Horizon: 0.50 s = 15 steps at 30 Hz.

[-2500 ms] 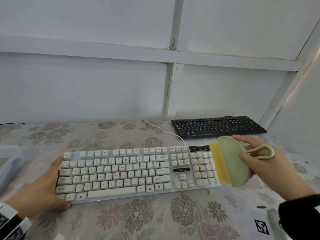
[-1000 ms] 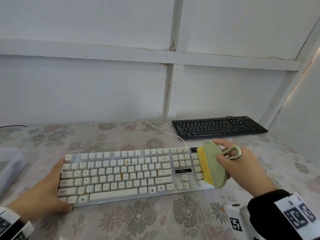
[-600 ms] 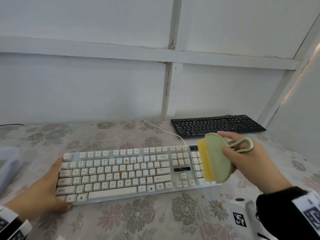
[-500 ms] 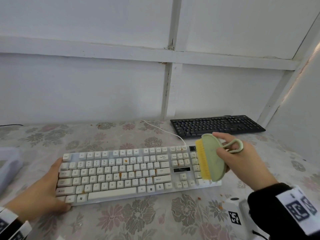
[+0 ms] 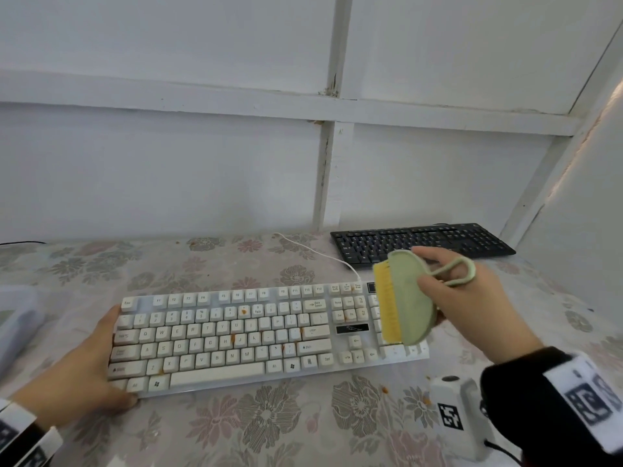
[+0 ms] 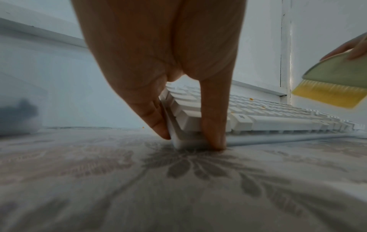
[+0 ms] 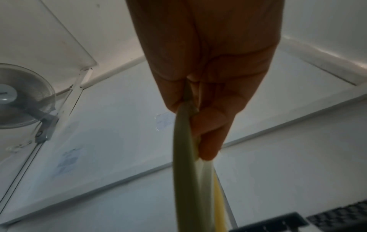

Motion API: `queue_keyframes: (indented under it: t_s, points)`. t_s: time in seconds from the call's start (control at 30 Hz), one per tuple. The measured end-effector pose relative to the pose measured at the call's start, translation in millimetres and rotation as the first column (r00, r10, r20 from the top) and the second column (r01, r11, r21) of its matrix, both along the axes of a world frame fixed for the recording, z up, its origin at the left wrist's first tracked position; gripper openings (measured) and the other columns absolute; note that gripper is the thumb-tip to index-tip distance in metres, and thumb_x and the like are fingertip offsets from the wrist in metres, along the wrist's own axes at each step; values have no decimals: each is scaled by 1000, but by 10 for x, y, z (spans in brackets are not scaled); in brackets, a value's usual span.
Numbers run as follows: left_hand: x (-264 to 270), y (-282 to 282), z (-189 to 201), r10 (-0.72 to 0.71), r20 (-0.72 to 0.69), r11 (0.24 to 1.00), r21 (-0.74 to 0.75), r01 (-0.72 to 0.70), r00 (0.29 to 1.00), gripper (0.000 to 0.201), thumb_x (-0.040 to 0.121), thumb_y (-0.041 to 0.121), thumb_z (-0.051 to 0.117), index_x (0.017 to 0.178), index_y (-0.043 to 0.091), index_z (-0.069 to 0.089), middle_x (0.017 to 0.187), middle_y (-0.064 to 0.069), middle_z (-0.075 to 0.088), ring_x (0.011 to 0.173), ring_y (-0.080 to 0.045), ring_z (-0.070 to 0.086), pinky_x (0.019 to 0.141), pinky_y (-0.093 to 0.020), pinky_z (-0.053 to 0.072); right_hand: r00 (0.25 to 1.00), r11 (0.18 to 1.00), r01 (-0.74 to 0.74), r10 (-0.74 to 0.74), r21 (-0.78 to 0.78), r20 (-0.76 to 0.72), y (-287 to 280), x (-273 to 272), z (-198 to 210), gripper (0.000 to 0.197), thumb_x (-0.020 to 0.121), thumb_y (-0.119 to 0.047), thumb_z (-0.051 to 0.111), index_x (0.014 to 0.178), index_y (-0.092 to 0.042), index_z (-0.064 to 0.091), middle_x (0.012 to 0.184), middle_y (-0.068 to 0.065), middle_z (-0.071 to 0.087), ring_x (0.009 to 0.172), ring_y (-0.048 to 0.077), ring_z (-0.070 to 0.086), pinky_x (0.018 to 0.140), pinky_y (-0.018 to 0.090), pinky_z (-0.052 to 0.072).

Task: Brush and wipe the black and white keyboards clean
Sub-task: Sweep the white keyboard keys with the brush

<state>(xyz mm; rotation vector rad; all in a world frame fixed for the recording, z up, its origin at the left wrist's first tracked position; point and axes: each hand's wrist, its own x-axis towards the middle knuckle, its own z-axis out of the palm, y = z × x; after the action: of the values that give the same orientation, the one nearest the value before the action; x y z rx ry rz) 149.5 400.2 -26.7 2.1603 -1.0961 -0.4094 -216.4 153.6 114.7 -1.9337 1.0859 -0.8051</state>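
A left hand clasps the near-left corner of a stained white keyboard on a floral worktop; the right hand grasps a green brush above its right end, black keyboard behind.
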Motion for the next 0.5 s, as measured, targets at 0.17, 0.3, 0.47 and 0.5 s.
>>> queue_keyframes:
  t_s: [0.17,0.3,0.47,0.5]
  points:
    - [97,-38,-60,53,-81,998,35,-50,995,141,35,4,94,142,46,13,131,-6,51,112,-26,54,96,-48,41,996,1000,-18,18,0,-88,-6,161,-175,36,87,-6,53,110,-33,60,79,0,65,62,21,55,55,37,55]
    - [295,-36,-214,18,-96,1000,25,-15,995,141,23,15,91,137,52,15,105,9,66,86,-12,68,73,-40,56,983,1000,-24,26,14,-182,51,60,-331,36,86,-6,52,106,-35,60,77,3,64,56,17,50,55,36,53]
    - [291,-30,-228,16,-90,1000,0,-16,996,139,22,10,91,133,54,20,104,9,65,86,-14,68,71,-36,53,969,994,-80,96,79,-227,109,-67,-289,37,85,-6,53,102,-37,63,59,2,53,49,14,43,46,28,48]
    - [326,-28,-252,28,-87,1000,14,-27,996,142,21,12,92,137,49,20,103,9,66,85,-14,68,70,-36,53,976,996,-69,80,62,-201,107,-63,-239,36,85,-5,53,102,-35,63,58,-1,52,46,11,43,43,23,46]
